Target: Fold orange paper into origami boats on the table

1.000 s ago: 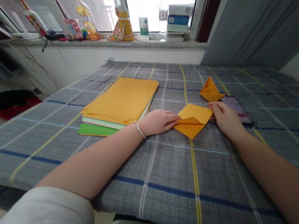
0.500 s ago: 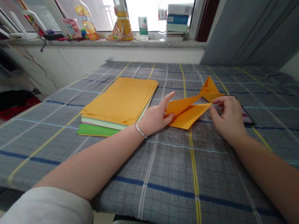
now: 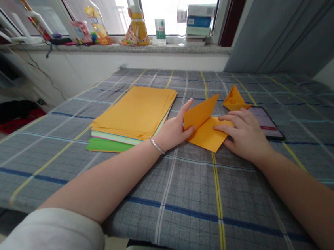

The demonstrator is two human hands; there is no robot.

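Observation:
An orange sheet of paper (image 3: 206, 136) with a crease down its middle lies on the table, its left flap raised and its right half down on the cloth. My left hand (image 3: 172, 132) pinches the paper at its left edge, thumb on the near side. My right hand (image 3: 245, 133) rests on the right half with its fingers stretched out over the surface. Just beyond it stands a folded orange paper piece (image 3: 234, 101) with a pointed top. A phone (image 3: 265, 120) lies partly behind my right hand, its screen lit.
Left of my left hand lies a stack of coloured paper (image 3: 134, 107), orange on top with green below. A grey plaid tablecloth (image 3: 190, 191) covers the table. Bottles and boxes (image 3: 198, 21) line the windowsill (image 3: 169, 49). A grey curtain (image 3: 268, 36) hangs at the back right.
My right hand has moved left from the paper's right corner onto its right half, which now lies flatter. The left flap stands more upright, and more of the phone shows.

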